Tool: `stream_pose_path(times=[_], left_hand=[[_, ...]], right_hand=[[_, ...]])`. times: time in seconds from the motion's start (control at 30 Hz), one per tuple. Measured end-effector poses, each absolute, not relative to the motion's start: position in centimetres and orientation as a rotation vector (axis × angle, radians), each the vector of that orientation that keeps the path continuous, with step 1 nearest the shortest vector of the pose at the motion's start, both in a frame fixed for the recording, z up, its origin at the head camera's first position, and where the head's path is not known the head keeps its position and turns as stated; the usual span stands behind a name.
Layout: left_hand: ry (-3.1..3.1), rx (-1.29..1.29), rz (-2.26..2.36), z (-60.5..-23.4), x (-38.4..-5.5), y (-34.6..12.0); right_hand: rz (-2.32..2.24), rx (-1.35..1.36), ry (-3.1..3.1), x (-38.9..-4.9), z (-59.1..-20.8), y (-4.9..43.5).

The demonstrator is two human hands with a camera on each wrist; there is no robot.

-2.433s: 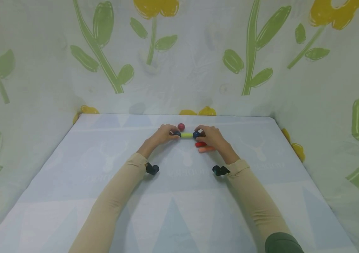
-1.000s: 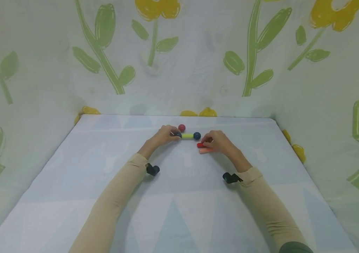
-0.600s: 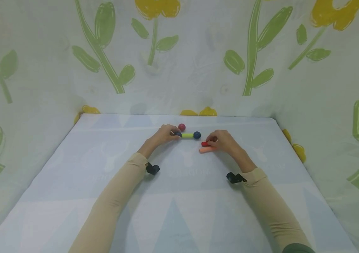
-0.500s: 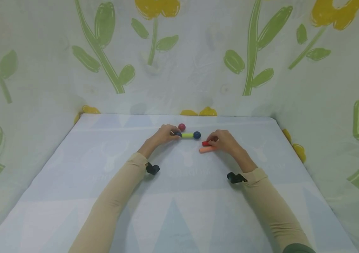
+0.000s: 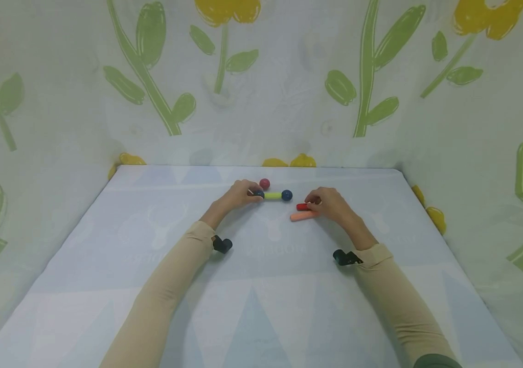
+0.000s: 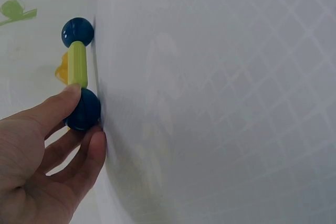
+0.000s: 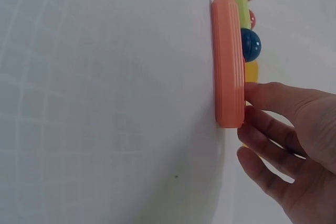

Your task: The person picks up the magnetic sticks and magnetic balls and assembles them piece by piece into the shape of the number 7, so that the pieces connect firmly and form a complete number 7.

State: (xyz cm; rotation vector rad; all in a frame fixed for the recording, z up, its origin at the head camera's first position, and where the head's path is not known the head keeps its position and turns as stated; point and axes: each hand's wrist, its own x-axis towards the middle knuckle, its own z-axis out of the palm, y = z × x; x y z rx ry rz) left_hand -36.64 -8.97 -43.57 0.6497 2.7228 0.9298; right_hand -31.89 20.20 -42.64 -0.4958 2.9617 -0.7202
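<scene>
In the head view my left hand (image 5: pixel 237 194) pinches a dark blue ball (image 6: pixel 86 111) between thumb and fingers, at the left end of a yellow-green ribbed rod (image 6: pixel 77 64). A second dark blue ball (image 6: pixel 77 31) sits at the rod's right end, making a dumbbell shape on the table. My right hand (image 5: pixel 332 205) grips a short red rod (image 5: pixel 302 207) to the right of that ball, with a gap between them; the fingers cover the rod's right part. A longer orange ribbed rod (image 7: pixel 228 61) lies just in front of the red one, close under the right hand.
A red ball (image 5: pixel 264 183) rests behind the left end of the yellow-green rod. The table (image 5: pixel 261 276) has a pale patterned cover, and its far edge meets a flower-printed curtain (image 5: pixel 284 102) that also rises at both sides. A small black wrist camera sits on each sleeve.
My right hand has let go of the right blue ball, taken hold of the red rod and drawn it a little to the right. The left hand has stayed on its ball.
</scene>
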Motion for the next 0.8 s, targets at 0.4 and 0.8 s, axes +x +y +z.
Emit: stream_pose_path(times=[0.4,0.8], left_hand=[[2.715,0.649,0.942,-43.5,-36.6,-9.0],[2.715,0.630,0.927,-43.4,-36.6,-9.0]], right_hand=[[-0.723,-0.468,2.967,-32.1,-42.8,21.0],[-0.700,-0.382,2.993,-32.4,-43.1,21.9]])
